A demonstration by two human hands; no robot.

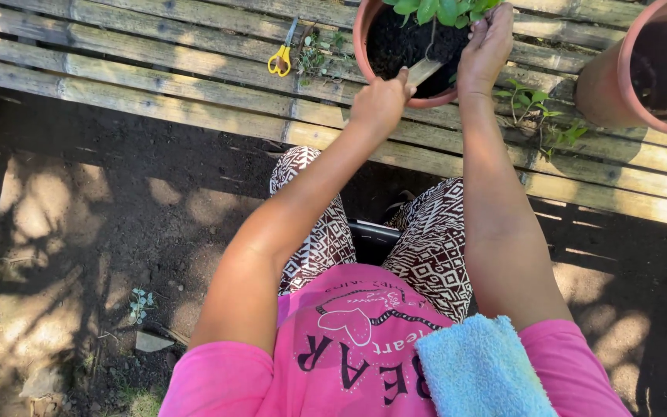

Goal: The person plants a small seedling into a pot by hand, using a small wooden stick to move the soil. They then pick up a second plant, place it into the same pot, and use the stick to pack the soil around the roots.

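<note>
The seedling (443, 9), soft and fragile in the soil-filled clay pot (364, 48) on the slatted worktop (194, 93), is steadied by your right hand (488, 42) with fingers closed at the stem base, while your left hand (380, 100) grips a flat stick (424, 71) firmly.

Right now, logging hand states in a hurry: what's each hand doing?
Left hand: closed on a flat tool in the pot's soil.
Right hand: on the plant; grip unclear.

Scissors (279, 59) left of pot (366, 46), on bench (156, 85).
</note>
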